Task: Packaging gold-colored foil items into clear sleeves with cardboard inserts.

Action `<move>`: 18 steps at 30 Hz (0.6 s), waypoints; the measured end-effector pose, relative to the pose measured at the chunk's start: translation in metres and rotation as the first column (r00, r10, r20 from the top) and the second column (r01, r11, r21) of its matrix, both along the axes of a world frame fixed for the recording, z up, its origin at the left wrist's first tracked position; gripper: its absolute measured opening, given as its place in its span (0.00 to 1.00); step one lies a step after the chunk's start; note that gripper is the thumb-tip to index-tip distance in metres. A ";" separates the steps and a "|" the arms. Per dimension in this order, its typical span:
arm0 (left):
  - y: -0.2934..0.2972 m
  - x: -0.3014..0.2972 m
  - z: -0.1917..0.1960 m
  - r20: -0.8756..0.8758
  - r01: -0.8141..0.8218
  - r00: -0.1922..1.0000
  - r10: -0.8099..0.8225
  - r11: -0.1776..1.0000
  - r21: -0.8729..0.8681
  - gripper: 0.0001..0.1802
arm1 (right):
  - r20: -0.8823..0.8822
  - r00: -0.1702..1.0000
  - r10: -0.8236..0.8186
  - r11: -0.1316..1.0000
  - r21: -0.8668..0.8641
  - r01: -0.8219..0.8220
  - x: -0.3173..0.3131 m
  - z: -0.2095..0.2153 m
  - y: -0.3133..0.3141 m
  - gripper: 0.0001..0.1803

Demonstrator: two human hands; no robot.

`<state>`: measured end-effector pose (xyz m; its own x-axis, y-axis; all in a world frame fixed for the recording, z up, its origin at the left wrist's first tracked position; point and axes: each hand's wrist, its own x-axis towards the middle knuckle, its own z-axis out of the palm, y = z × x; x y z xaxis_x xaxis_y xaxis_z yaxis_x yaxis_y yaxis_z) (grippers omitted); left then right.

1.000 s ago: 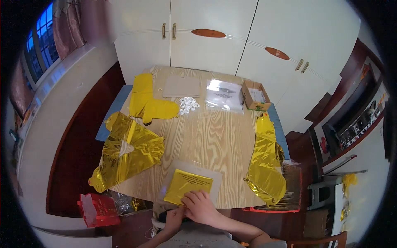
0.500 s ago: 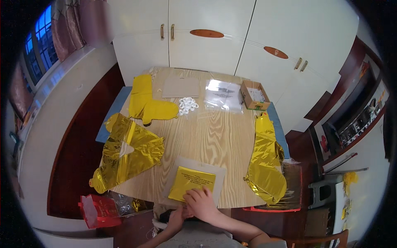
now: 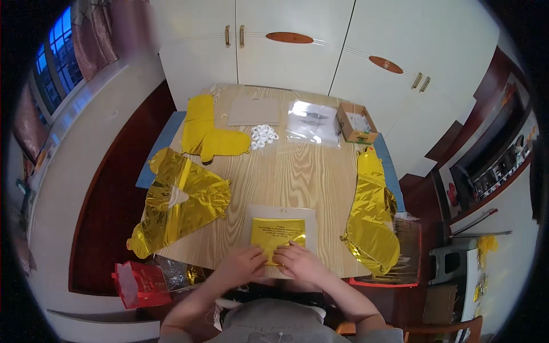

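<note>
A folded gold foil balloon with dark print lies on a pale card near the table's front edge. The fingers of my left hand rest on its lower left part. My right hand lies on its lower right part, fingers somewhat spread. Neither hand has lifted the foil. Spread flat to the left is a large gold foil balloon with a gap in its middle. Another long gold foil balloon lies along the right edge, and a third gold balloon is at the far left.
At the back are a grey-beige card, a pile of white rings, clear plastic bags and an open cardboard box. A red bag stands below the table's left front corner. White cabinets close off the far side.
My left hand has come up from below the table edge onto the folded foil. My right hand has shifted right. Card and foil are now turned squarer to me and sit slightly further right.
</note>
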<state>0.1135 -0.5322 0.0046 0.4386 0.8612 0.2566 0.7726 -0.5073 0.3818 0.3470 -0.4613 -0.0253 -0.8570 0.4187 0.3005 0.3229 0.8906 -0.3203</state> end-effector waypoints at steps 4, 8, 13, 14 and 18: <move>0.022 -0.008 -0.010 -0.055 0.140 0.990 -0.132 0.975 0.171 0.20 | 0.063 0.995 0.073 0.997 0.022 -0.075 0.006 -0.005 0.010 0.19; 0.027 -0.004 -0.018 -0.304 0.194 0.943 -0.138 0.967 0.165 0.19 | 0.024 0.994 0.103 0.993 0.051 -0.104 0.005 0.001 0.021 0.19; 0.025 -0.006 -0.014 -0.425 0.259 0.893 -0.149 0.942 0.215 0.17 | 0.013 0.995 0.102 0.993 0.060 -0.103 0.004 -0.004 0.025 0.19; 0.025 -0.008 -0.013 -0.418 0.263 0.895 -0.152 0.939 0.222 0.17 | 0.016 0.994 0.106 0.992 0.060 -0.107 0.004 -0.003 0.025 0.19; 0.022 -0.014 -0.014 -0.421 0.264 0.897 -0.134 0.927 0.267 0.18 | 0.008 0.993 0.119 0.991 0.053 -0.119 0.005 -0.001 0.025 0.19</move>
